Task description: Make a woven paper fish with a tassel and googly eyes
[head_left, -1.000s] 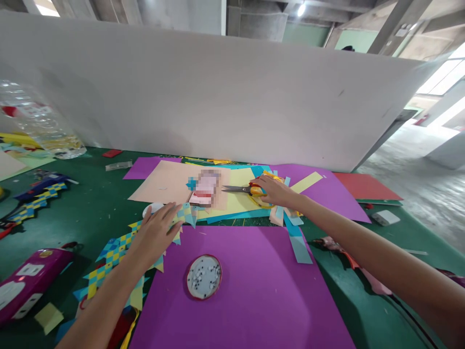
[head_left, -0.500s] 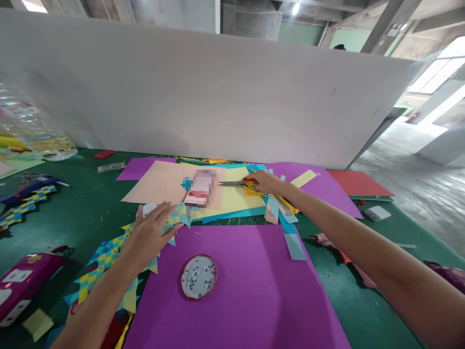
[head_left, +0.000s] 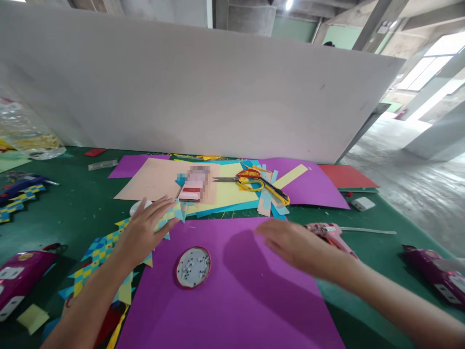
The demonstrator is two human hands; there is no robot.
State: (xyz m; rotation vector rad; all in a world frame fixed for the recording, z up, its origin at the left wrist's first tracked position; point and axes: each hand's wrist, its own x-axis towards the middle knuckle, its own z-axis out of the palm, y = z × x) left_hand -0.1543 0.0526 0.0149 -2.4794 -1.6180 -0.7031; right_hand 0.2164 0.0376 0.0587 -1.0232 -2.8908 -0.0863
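Note:
My left hand (head_left: 147, 230) lies with fingers outstretched over a blue-and-yellow checkered woven paper strip (head_left: 105, 247), and it holds nothing. A white round object (head_left: 140, 207) shows partly behind its fingers. My right hand (head_left: 286, 242), slightly blurred, hovers over the right part of a large purple sheet (head_left: 240, 295), fingers extended to the left and nothing in them. Red-and-yellow-handled scissors (head_left: 250, 178) lie on the papers behind it, blades to the left. On the purple sheet sits a small round dish (head_left: 193, 267) with many tiny black-and-white pieces.
A phone (head_left: 191, 194), partly pixelated, lies on a peach sheet (head_left: 145, 177). Beside my right forearm is a pink glue gun (head_left: 330, 232). Purple devices (head_left: 25, 271) sit at both sides. A white block (head_left: 363, 203) lies at right. A white panel (head_left: 203, 92) stands behind.
My right hand has let go of the scissors, leaving them on the papers, and has moved back over the purple sheet. My left hand stays on the woven strip.

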